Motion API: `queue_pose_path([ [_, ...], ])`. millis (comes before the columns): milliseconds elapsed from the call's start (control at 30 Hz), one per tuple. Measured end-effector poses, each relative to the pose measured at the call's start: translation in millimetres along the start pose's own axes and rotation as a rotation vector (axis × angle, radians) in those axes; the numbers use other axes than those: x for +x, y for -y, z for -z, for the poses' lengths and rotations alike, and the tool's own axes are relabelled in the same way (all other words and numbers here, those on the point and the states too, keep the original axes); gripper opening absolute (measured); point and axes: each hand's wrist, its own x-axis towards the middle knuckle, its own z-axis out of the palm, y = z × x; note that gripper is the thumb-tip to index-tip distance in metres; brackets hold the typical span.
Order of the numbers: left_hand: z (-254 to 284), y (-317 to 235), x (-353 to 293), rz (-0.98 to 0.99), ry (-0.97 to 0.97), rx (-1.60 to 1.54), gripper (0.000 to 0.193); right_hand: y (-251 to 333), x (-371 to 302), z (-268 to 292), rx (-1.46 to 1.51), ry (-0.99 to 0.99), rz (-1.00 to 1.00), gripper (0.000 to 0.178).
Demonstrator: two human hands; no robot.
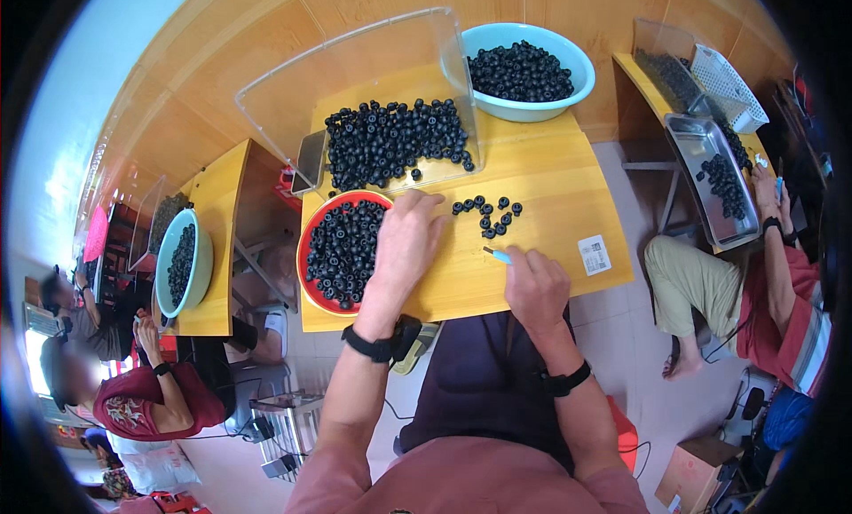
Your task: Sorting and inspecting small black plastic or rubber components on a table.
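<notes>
Right hand (538, 288): here it is at the near side of the bench (550, 177), fingers pinching the blue-handled tool (499, 256) close to its dark tip end.
Tool axis: short and slim, tilted away to the upper left, the tip just short of the loose black pieces (485, 222).
Loose black pieces: a scattered little cluster, small ring-like parts with holes, out on bare wood between the hands, beyond the tool tip.
Left hand (410, 239): back turned up, fingers bent toward the right, straight at the cluster's left end; whether they pinch anything beneath, one cannot tell.
Closest call: the leftmost pieces sit just beside the left fingertips, so the left hand is nearer there; the lowest ones belong to the tool tip's side, up and slightly left of the right fingers.
Red bowl (304, 257): full of similar black parts, left of the cluster, its right edge partly hidden behind the left hand.
Far side: a clear bin (355, 61) with a dark heap (390, 141), and right of it a light-blue basin (581, 88), loaded too.
</notes>
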Motion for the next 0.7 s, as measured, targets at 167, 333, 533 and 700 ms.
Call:
queue_pose_path([
  [167, -43, 10, 16, 0.006, 0.111, 0.062, 0.027, 1, 0, -1, 0.021, -0.016, -0.008, 0.012],
  [333, -46, 5, 12, 0.103, 0.152, 0.032, 0.022, -1, -1, -1, 0.051, -0.013, -0.007, 0.013],
  [533, -49, -23, -23, 0.284, -0.002, -0.340, 0.019, -2, -4, -2, 0.069, -0.027, -0.018, 0.017],
  [700, -61, -41, -52, 0.422, -0.100, -0.561, 0.024, -1, -3, -2, 0.060, -0.032, -0.011, 0.016],
])
